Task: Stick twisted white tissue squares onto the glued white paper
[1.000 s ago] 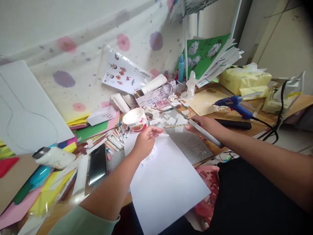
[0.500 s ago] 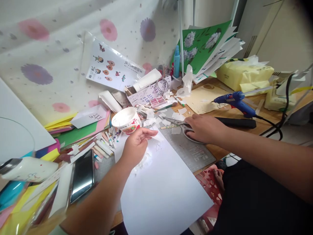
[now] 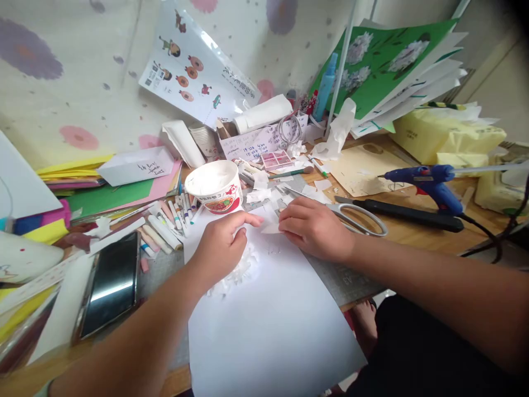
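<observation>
Flower-patterned cloth (image 3: pixel 95 94) hangs at the back, behind my cluttered table (image 3: pixel 176 380). Big white sheet (image 3: pixel 268 325) runs toward me, its near part past the table edge, far part on the grey mat (image 3: pixel 351 281). Blue glue gun (image 3: pixel 438 182) lies off to my right, nozzle pointing inward, my fingers well apart from it. Paper bowl (image 3: pixel 217 198) stands at the sheet's far left corner, just beyond my left hand (image 3: pixel 221 242).

Main change: scissors (image 3: pixel 342 208) are out of my right hand (image 3: pixel 314 229). Half a second ago that hand was on their handles; now they lie behind it, partly hidden. Second change: the right hand has come in over the sheet, so both hands are at the same spot. Reads as cutting tool aside, bare-finger handling now.

Left index finger is stretched out, thumb apart below it, gap showing. Right fingers are bunched narrow, apparently pinching one end of the white scrap (image 3: pixel 270 228). Scrap sits between my two hands, above the sheet; can't tell whether the left fingers grip its other end.

Ruffled white bunch (image 3: pixel 235 275) is on the sheet under my left hand, partly covered.
</observation>
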The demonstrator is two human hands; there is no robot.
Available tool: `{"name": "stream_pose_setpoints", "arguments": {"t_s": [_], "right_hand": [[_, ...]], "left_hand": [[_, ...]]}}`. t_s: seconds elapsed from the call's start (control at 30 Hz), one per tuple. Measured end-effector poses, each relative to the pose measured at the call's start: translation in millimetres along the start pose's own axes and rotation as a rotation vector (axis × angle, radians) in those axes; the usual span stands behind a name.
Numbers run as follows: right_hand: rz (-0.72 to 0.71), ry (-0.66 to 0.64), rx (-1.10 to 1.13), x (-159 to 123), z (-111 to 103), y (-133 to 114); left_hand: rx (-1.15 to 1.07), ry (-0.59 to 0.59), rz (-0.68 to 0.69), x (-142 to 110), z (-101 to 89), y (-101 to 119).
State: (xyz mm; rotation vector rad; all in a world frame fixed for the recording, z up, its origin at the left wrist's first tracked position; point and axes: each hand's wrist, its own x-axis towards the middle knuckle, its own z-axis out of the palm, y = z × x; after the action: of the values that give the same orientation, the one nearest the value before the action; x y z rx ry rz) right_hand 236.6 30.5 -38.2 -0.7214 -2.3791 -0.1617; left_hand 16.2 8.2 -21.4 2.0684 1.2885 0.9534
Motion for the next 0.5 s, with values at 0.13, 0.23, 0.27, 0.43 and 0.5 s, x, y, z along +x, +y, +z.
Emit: {"name": "stream_pose_setpoints", "arguments": {"t_s": [0.13,0.23,0.27,0.43,0.5], "right_hand": [[-0.063,-0.086,-0.023,0.9,2.2,-4.4],[-0.080,-0.160,0.012,1.5,3.2,-7.8],[-0.084,-0.183,0.029,1.4,3.4,-8.2],[-0.083,-0.261,0.077,0.9,4.3,-8.4],[-0.081,-0.279,0.081,1.3,3.3,-9.6]], "left_hand": [[0.284,0.018,0.151,1.5,-2.5,-9.8],[0.334,-0.059,0.247,2.2,0.2,-12.0],[0.346,-0.086,0.276,2.2,1.3,-12.3],[0.405,-0.192,0.351,1.4,4.5,-13.3],[0.433,-0.214,0.357,1.1,4.7,-13.5]]}}
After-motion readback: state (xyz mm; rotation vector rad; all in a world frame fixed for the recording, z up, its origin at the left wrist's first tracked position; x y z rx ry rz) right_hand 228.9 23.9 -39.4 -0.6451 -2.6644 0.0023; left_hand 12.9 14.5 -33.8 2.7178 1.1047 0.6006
